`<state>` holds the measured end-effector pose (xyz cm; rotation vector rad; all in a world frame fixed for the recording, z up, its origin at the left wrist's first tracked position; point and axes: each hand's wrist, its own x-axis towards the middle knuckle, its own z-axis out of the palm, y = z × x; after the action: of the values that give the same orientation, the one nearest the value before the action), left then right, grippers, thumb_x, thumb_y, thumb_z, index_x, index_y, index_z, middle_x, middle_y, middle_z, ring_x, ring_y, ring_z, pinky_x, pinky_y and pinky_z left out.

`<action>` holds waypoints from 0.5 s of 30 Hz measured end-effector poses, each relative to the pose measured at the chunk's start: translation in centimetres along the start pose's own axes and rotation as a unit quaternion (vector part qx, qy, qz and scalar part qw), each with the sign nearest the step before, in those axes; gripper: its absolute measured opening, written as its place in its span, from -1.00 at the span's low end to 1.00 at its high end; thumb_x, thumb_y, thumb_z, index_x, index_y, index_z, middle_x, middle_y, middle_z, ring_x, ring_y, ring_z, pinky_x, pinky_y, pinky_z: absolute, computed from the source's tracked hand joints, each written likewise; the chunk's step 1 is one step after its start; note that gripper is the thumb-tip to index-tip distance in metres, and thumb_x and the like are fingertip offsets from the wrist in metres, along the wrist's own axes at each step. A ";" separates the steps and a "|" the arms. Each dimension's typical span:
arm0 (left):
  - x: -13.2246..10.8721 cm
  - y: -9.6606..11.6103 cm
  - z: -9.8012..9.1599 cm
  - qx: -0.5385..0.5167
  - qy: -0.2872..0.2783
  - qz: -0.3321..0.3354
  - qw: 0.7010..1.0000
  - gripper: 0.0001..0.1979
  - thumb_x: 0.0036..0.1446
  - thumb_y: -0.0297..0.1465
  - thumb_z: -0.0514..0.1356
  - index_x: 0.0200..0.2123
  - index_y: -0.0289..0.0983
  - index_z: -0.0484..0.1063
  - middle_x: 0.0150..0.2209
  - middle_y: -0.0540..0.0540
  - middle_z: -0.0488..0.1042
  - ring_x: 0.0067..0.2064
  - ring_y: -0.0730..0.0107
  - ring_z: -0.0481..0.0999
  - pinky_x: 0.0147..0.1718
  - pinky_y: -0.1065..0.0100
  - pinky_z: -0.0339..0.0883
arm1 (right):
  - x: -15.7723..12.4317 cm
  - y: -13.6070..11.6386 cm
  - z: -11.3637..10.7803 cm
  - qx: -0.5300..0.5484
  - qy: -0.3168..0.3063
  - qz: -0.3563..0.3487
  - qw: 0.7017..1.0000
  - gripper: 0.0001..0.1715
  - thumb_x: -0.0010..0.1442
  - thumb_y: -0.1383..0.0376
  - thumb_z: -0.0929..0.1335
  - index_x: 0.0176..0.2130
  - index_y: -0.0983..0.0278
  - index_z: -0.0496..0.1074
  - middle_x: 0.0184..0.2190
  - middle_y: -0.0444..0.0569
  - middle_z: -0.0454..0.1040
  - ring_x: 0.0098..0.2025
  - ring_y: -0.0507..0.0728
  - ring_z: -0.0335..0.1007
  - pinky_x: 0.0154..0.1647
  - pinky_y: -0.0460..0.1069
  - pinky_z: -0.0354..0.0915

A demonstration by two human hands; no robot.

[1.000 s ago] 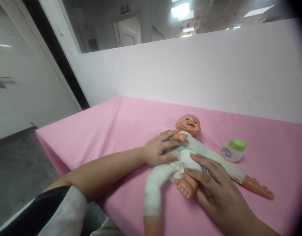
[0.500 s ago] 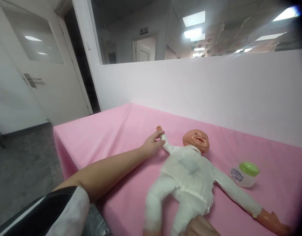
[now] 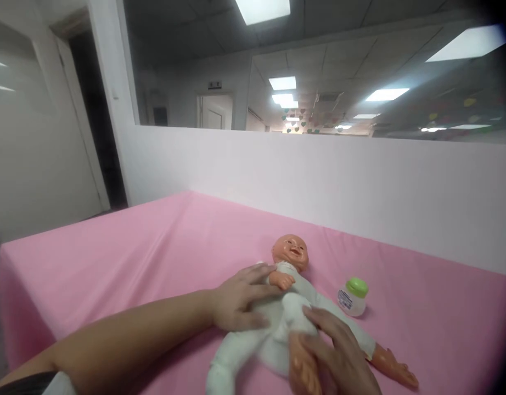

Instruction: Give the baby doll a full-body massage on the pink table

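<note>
Now, pink cloth (image 3: 125,258) spreads across the lower view, white wall (image 3: 327,186) behind it, glass window (image 3: 187,33) at twelve o'clock, pale door (image 3: 34,164) at nine. Down at five lies the doll (image 3: 296,310), face-up; a green-lidded jar (image 3: 352,299) sits near its outstretched arm at four. Left hand (image 3: 239,299), fingers spread, covers its bent arm and side; right hand (image 3: 339,345) curves against the raised leg, grip impossible to tell.

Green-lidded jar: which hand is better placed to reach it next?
Right, likely. The right hand, on the raised leg of the doll, is nearer the green-lidded jar; the left hand lies across the doll, farther away.
</note>
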<state>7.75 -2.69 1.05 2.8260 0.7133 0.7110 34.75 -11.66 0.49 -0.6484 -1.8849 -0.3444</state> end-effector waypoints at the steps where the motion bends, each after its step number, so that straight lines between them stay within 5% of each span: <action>1: 0.1 -0.1 0.0 0.004 -0.006 0.002 1.000 -0.22 0.26 0.03 0.24 0.45 -0.10 0.24 0.54 -0.26 0.01 0.53 -0.18 0.00 0.48 -0.16 -0.10 | 0.0 0.5 0.3 0.009 -0.011 0.003 1.000 -0.83 0.29 0.29 0.42 -0.08 0.19 0.54 0.03 0.15 0.56 0.01 0.29 0.59 -0.07 0.18 0.64; 5: 0.5 -0.3 0.1 -0.002 -0.012 0.006 1.000 -0.29 0.30 -0.03 0.24 0.45 -0.04 0.25 0.53 -0.20 0.05 0.53 -0.16 0.02 0.49 -0.17 -0.16 | -0.1 1.0 0.7 0.030 -0.061 0.055 0.996 -0.80 0.31 0.31 0.42 -0.04 0.20 0.52 0.11 0.17 0.49 0.13 0.30 0.51 0.06 0.25 0.57; 9: 0.2 -0.7 0.3 -0.012 0.015 -0.034 0.999 -0.28 0.33 -0.05 0.22 0.48 0.03 0.16 0.55 -0.15 -0.01 0.53 -0.14 0.01 0.46 -0.13 -0.01 | -0.6 -0.3 0.6 0.014 -0.076 0.011 0.997 -0.67 0.22 0.42 0.44 -0.01 0.21 0.51 0.12 0.16 0.48 0.22 0.38 0.41 0.17 0.38 0.46; 12: -0.2 -1.7 0.2 0.006 0.037 -0.097 0.995 -0.25 0.38 -0.04 0.15 0.53 -0.01 0.02 0.54 -0.19 -0.01 0.53 -0.10 0.02 0.43 -0.08 0.09 | -1.2 -1.8 0.5 -0.005 -0.048 -0.043 0.998 -0.75 0.17 0.33 0.45 -0.10 0.16 0.53 -0.06 0.07 0.54 0.09 0.37 0.49 0.12 0.38 0.48; 15: -0.4 -3.3 0.0 0.030 0.061 -0.182 0.981 -0.18 0.38 0.01 0.09 0.55 -0.14 -0.08 0.48 -0.31 0.10 0.47 -0.15 0.15 0.37 -0.11 0.16 | -1.3 -3.5 -0.1 -0.005 -0.084 -0.091 0.992 -0.89 0.18 0.24 0.45 -0.22 0.09 0.55 -0.23 -0.04 0.55 -0.09 0.25 0.56 -0.04 0.20 0.57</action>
<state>6.08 -0.01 0.08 2.6078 1.2490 0.8113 33.19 -14.91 -0.40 -0.5274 -2.1119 -0.4280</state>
